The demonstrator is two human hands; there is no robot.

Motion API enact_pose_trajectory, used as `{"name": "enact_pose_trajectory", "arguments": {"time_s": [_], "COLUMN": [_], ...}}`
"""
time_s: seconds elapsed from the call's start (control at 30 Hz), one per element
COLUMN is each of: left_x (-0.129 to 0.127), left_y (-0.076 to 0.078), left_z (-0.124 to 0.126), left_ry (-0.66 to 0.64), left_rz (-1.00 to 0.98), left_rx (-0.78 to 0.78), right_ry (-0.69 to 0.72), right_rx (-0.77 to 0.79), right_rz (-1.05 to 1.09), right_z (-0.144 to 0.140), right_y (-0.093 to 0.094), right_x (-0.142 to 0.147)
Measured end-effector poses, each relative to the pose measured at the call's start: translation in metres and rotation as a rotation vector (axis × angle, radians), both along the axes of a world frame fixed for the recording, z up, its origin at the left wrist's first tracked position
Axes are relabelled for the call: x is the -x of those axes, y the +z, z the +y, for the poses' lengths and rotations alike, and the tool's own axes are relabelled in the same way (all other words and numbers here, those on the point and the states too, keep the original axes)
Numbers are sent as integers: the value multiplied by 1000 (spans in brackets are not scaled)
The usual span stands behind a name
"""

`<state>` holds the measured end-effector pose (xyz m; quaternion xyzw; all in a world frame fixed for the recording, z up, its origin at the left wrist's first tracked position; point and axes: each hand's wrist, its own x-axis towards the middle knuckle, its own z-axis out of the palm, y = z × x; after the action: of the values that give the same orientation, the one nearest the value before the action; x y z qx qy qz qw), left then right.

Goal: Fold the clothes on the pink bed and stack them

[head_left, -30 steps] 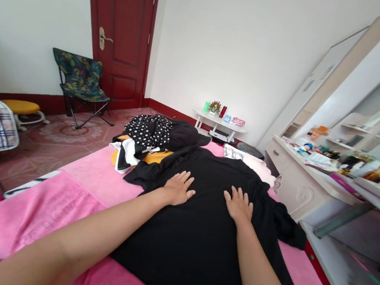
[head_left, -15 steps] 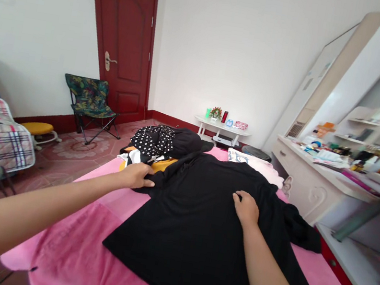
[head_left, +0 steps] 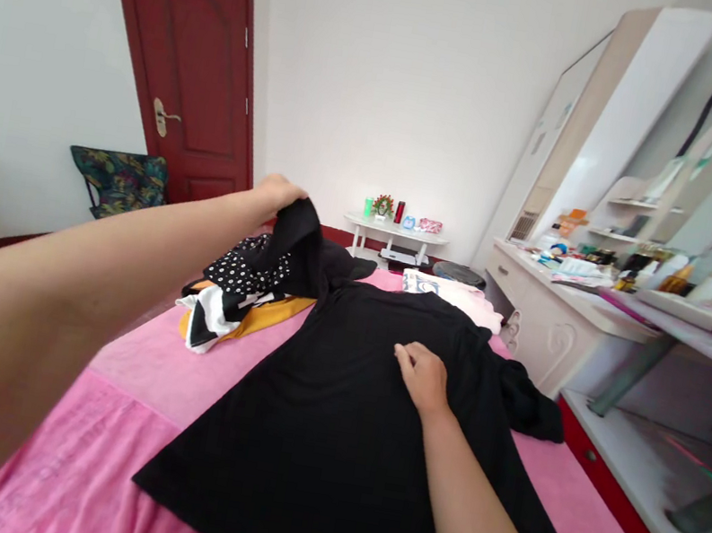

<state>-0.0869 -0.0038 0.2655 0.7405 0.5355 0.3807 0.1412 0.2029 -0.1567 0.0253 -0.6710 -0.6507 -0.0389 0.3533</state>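
Observation:
A black shirt [head_left: 342, 428] lies spread flat on a pink bed cover [head_left: 92, 459]. My left hand [head_left: 278, 193] is raised above the bed and grips the shirt's left sleeve [head_left: 300, 243], lifting it up. My right hand [head_left: 423, 376] rests flat on the upper middle of the shirt, fingers together. The shirt's right sleeve [head_left: 527, 406] lies crumpled at the bed's right edge.
A pile of clothes [head_left: 240, 284], polka-dot, striped and orange, sits on the bed beyond my left hand. A white dresser [head_left: 565, 320] crowded with bottles stands to the right. A red door [head_left: 178, 64], a folding chair [head_left: 117, 179] and a small white table [head_left: 395, 235] are farther back.
My left hand slid from the shirt's chest to its left sleeve, gripped it and raised it off the bed. My right hand stayed pressed on the shirt.

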Motion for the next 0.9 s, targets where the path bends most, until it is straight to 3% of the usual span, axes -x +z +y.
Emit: {"name": "enact_pose_trajectory", "arguments": {"time_s": [0.07,0.17,0.23,0.3,0.37,0.47,0.53,0.6,0.77,0.9], "left_x": [-47,-106,-124,-117,-88,-24,19,55,101,104], "left_y": [2,-16,-40,-72,-106,-150,-171,-184,-204,-209], "left_z": [-14,-48,-72,-89,-97,-95,-95,-103,-139,-156], "left_ry": [-160,-482,-864,-1033,-951,-567,-353,-250,-381,-443], "left_rz": [-21,2,134,279,410,604,682,715,588,440], "left_rx": [-14,-62,-134,-158,-137,-35,104,267,547,542], "right_ry": [151,257,293,305,286,231,198,169,22,-64], "right_rx": [21,44,53,60,72,94,96,98,235,405], "right_rz": [-121,-191,-209,-223,-231,-256,-284,-319,-402,-384], "right_z": [-4,-8,-8,-8,-8,-6,-3,1,21,43], "right_y": [4,7,8,8,7,5,2,-2,-5,6], "right_x": [9,15,17,18,19,21,24,29,50,64]}}
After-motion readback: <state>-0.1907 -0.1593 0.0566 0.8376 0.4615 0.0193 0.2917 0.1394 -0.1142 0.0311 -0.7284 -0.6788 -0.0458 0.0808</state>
